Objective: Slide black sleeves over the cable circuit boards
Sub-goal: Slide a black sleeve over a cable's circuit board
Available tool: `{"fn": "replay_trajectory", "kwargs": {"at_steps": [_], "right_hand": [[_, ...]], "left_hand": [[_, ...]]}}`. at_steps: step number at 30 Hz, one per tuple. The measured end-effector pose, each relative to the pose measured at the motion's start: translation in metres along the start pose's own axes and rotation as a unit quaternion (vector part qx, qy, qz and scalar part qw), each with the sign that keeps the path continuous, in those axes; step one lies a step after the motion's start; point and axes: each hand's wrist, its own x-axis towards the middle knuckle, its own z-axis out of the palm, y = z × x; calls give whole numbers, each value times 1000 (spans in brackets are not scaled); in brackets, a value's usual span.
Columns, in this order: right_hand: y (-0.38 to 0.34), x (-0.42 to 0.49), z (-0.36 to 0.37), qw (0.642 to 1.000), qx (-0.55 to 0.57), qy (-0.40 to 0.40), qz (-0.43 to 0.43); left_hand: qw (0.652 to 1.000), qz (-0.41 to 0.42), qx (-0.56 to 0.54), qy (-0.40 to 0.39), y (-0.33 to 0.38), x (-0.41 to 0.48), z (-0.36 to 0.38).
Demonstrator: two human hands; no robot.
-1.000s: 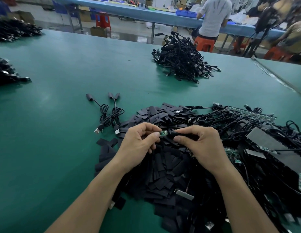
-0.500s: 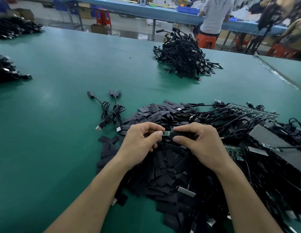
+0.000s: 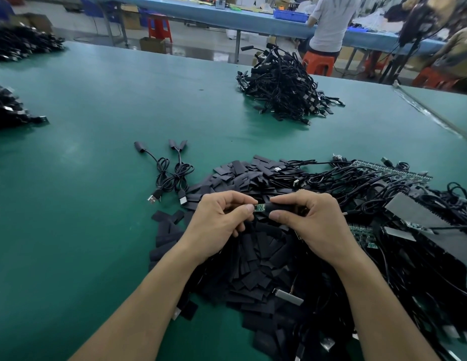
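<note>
One board [image 3: 259,207] between two hands [image 3: 216,222] [image 3: 315,222], sleeve [image 3: 280,207] partly on

Green circuit board [image 3: 259,207] — bare tip showing, pinched in my left hand [image 3: 222,220]. Level black sleeve [image 3: 282,207] meets its right end — held in my right hand [image 3: 313,220].

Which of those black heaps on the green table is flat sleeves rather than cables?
The sleeve heap beneath the left hand and right hand: flat black rectangles. The far heap is tangled cables.
</note>
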Motion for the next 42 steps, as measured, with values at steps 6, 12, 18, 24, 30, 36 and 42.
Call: {"fn": "replay_trajectory", "kwargs": {"at_steps": [6, 12, 18, 24, 30, 36, 42], "right_hand": [[-1, -1, 1, 999, 3, -35, 5], [-4, -2, 6, 999, 0, -36, -27], [0, -1, 5, 1000, -9, -4, -29], [-2, -1, 2, 999, -14, -9, -31], [-6, -4, 4, 997, -41, -35, -57], [-7, -3, 5, 991, -90, -38, -89], [-4, -3, 5, 993, -79, -9, -83]], "left_hand": [[1000, 1, 15, -16, 0, -1, 0], [999, 9, 12, -37, -2, -1, 0], [999, -2, -52, 3, -3, 1, -2], [997, 9, -77, 1, -3, -1, -6], [999, 26, -46, -7, -4, -1, -4], [999, 32, -32, -16, -5, -1, -4], [997, 10, -70, -23, -5, 0, -6]]}}
